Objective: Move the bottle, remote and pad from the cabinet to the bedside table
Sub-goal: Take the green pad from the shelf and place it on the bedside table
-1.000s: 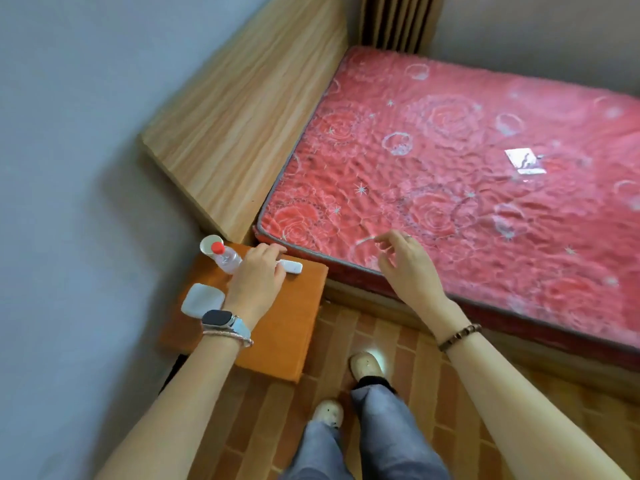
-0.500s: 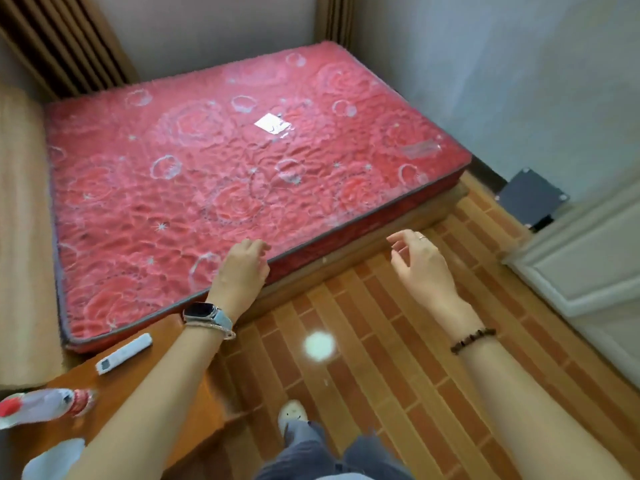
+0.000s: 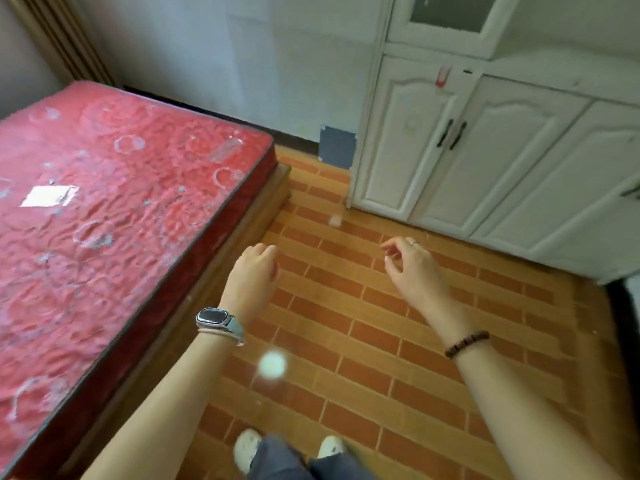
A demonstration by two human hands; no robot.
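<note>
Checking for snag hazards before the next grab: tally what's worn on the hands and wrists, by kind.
Smartwatch: 1
Thin bracelet: 1
Bead bracelet: 1
Ring: 1
Total: 4

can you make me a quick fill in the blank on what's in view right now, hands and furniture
1. Both the left hand and the right hand hold ____.
2. The mattress is mostly ____ in colour.
3. The smartwatch sits on the ____ wrist.
4. The doors of the white cabinet are ____.

Missing words: nothing; red; left; closed
</note>
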